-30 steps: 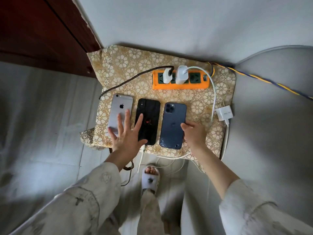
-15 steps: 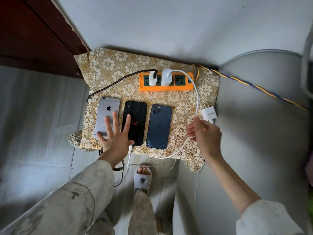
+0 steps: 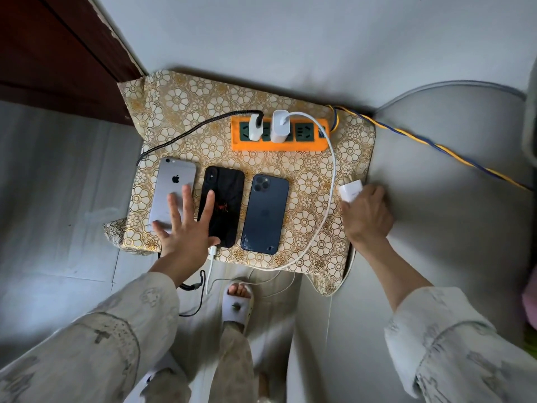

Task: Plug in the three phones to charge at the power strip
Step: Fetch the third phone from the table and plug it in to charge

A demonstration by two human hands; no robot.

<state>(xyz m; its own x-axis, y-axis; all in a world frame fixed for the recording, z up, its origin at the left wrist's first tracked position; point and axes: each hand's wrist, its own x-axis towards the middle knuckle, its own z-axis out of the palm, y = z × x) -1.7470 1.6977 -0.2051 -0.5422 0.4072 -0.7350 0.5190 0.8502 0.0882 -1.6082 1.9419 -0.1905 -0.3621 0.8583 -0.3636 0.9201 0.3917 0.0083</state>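
Observation:
Three phones lie face down in a row on a gold flowered cloth (image 3: 305,91): a silver phone (image 3: 171,184), a black phone (image 3: 225,196) and a dark blue phone (image 3: 266,213). Behind them sits an orange power strip (image 3: 311,145) with two white chargers (image 3: 280,126) plugged in, one with a black cable (image 3: 186,132), one with a white cable (image 3: 331,181). My left hand (image 3: 186,231) is spread flat over the lower ends of the silver and black phones. My right hand (image 3: 366,213) grips a loose white charger (image 3: 350,191) at the cloth's right edge.
A dark wooden door (image 3: 55,50) stands at the back left, a pale wall behind the cloth. A yellow and blue cord (image 3: 436,144) runs right from the strip. Loose cable ends (image 3: 210,266) hang off the front edge above my slippered foot (image 3: 236,301).
My right hand left the blue phone's lower corner, moved right and closed on the loose white charger. My left hand stayed spread on the silver and black phones.

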